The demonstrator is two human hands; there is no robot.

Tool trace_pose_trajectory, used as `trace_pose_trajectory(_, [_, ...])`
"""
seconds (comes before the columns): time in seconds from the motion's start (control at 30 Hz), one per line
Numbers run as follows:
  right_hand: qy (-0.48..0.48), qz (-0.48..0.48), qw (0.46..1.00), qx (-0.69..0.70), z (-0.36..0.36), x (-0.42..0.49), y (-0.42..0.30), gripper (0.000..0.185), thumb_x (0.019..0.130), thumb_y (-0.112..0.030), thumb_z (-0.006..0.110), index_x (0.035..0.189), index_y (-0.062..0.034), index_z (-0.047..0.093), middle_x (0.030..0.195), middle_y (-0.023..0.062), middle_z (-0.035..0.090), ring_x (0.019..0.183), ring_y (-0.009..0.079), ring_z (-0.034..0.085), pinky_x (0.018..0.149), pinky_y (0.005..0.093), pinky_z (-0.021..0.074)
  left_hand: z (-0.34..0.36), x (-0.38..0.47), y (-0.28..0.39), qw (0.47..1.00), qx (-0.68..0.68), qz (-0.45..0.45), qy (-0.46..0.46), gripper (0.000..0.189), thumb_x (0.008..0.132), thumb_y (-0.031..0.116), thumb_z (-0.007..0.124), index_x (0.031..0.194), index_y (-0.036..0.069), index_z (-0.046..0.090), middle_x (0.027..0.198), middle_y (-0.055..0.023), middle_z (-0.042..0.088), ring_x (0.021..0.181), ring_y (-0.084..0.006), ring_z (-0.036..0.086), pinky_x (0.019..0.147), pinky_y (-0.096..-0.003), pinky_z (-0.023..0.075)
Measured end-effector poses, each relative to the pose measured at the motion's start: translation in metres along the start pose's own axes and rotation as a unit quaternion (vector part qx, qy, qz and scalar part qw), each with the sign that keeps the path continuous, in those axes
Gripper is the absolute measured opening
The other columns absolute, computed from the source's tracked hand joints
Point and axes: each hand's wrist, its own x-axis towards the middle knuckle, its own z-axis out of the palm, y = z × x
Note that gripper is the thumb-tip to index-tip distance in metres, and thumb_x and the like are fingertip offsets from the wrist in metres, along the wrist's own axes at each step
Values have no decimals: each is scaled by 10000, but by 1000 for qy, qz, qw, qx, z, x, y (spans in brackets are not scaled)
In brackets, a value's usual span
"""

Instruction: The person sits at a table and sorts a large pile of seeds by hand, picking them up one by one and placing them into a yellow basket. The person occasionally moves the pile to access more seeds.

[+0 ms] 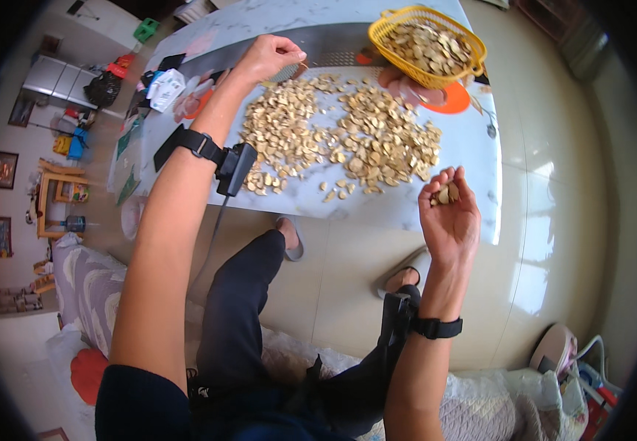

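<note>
Many thin, pale tan dried slices lie on the marble-patterned table in two loose heaps, a left heap (282,124) and a right heap (387,138). My left hand (274,58) is above the far edge of the left heap, thumb and fingertips pinched together with a small thin bit at the tips. Palm up, my right hand (451,209) is cupped around several slices (444,194) at the table's near right edge. A yellow plastic basket (387,58) full of the same slices stands at the table's far right.
A white packet (165,90) and dark items lie on the table's left side. A black flat object (168,149) is beside my left forearm, from which a cable (216,231) hangs. My legs are below the table's near edge (318,216), and a covered seat (478,408) is behind them.
</note>
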Motion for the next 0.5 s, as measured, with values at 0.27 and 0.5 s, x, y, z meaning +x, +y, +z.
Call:
trace_pose_trajectory(0.27, [6,-7,1000,-30,3,3,10,126,969,-123,505,1046,-42,564,956,48,596,859,161,558,790,296,488,-112,40,-81,966,197,-104,130,270,759,346,757,889,111,736,793,-30,709,748,-149,658,725,-317,514])
trace_pose_trajectory(0.5, [27,-32,998,-54,2,9,15,145,980,-134,482,1069,-51,562,984,55,577,879,168,549,790,297,478,-78,63,-136,960,200,-149,125,246,776,341,732,916,139,743,861,-42,720,812,-191,675,755,-330,513])
